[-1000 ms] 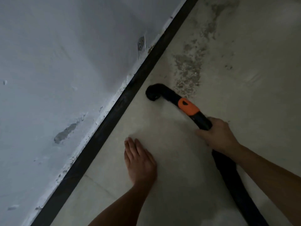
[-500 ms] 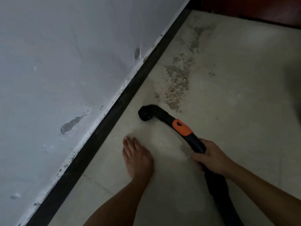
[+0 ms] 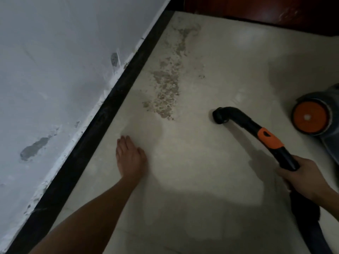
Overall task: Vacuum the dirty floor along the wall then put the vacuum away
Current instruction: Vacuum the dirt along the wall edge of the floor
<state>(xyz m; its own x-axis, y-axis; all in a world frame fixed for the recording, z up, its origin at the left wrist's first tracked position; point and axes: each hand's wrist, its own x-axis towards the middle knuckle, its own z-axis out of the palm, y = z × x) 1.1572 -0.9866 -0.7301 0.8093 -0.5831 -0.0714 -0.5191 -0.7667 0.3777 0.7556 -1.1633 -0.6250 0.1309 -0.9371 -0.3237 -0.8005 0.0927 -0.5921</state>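
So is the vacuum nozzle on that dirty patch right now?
No, the nozzle is over bare floor to the right of the dirt patch, with a clear gap between them.

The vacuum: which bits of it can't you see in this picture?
Head view:
- Vacuum body: cut off by the right edge; only an orange wheel and some grey shell show.
- Hose: runs off the bottom edge, so where it joins the body is unseen.
- Nozzle: its mouth faces down; touching the floor or not, I cannot tell.
- Wand: the right hand grips it and hides that stretch.
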